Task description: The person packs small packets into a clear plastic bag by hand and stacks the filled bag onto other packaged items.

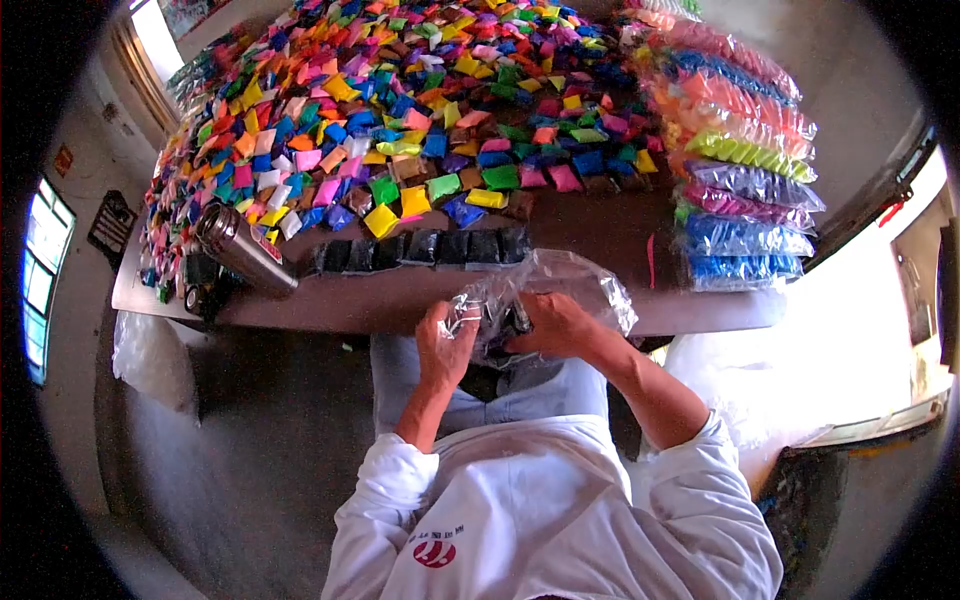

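While my left hand (447,342) grips the clear bag (580,270) at the table edge (720,317), I can't tell whether my right hand (555,326) holds the dark packet (516,319) inside; hard tugging could split the plastic.

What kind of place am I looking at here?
Probably a small packing workshop: a big heap of colorful packets covers much of the table, filled clear bags are stacked at its right end, and both hands work at an open plastic bag.

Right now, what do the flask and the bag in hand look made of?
Flask: likely stainless steel, satin finish, going by its silvery metallic sheen.
Bag: thin clear plastic film, glossy; see-through with crinkled highlights, exact polymer unclear.
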Action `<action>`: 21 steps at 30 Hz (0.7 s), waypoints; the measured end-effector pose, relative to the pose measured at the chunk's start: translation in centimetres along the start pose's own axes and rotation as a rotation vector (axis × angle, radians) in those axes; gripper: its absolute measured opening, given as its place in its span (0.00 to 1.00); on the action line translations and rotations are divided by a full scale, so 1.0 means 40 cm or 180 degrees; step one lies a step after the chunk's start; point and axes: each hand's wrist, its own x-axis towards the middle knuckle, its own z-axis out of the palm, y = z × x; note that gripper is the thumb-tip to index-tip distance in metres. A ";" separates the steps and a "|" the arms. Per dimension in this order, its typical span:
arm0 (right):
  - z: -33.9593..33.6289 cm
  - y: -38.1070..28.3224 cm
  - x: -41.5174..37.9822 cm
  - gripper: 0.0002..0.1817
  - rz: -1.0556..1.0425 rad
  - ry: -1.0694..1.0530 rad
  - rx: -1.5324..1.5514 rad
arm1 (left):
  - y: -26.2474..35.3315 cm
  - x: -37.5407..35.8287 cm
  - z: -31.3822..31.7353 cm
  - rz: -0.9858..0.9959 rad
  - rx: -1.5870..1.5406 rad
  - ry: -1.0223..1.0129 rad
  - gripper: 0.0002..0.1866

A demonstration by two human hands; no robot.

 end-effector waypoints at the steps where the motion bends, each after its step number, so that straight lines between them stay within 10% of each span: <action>1: -0.027 -0.024 -0.010 0.27 0.0053 -0.0155 -0.0035 | -0.001 -0.001 -0.001 -0.0107 -0.0033 -0.0038 0.14; 19: -0.171 -0.130 -0.090 0.14 -0.0346 0.0119 0.0015 | 0.032 -0.019 0.011 0.0132 -0.1087 0.0192 0.11; 21: -0.280 -0.187 -0.131 0.11 -0.0726 0.0152 0.0573 | 0.003 -0.007 -0.005 0.0298 -0.0013 0.0001 0.11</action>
